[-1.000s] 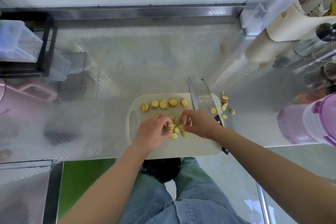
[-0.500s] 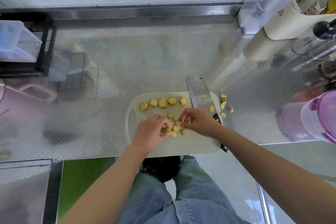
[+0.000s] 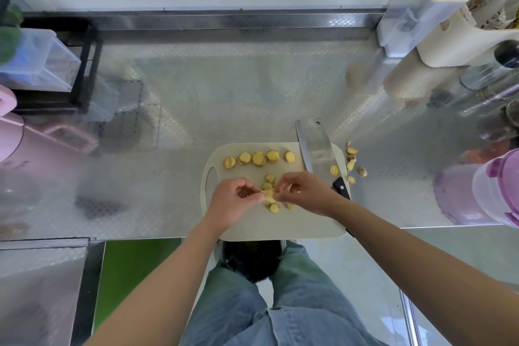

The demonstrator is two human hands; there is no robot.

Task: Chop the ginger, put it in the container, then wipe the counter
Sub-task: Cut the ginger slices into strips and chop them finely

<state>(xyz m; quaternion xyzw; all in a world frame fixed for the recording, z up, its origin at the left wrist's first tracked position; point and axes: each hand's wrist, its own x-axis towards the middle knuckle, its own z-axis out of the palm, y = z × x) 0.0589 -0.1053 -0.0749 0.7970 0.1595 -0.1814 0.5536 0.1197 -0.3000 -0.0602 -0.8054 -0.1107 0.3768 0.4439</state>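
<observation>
A cream cutting board [image 3: 309,222] lies at the counter's front edge. Several yellow ginger slices [image 3: 258,158] sit in a row along its far side, and a small pile of slices [image 3: 273,206] lies in its middle. My left hand [image 3: 233,202] and my right hand [image 3: 303,191] meet over that pile, and both pinch ginger slices [image 3: 269,194] between fingertips. A cleaver [image 3: 314,143] rests on the board's right side with its black handle [image 3: 341,187] partly under my right wrist.
Ginger peel scraps [image 3: 352,161] lie on the steel counter [image 3: 224,93] right of the board. A purple lidded container [image 3: 494,191] stands at the right edge. A pink jug [image 3: 16,132] and a black rack with clear bins [image 3: 50,64] stand on the left.
Both hands have closed in over the middle pile, and the slices there are gathered tighter between the fingertips. The cleaver and the far row have not moved.
</observation>
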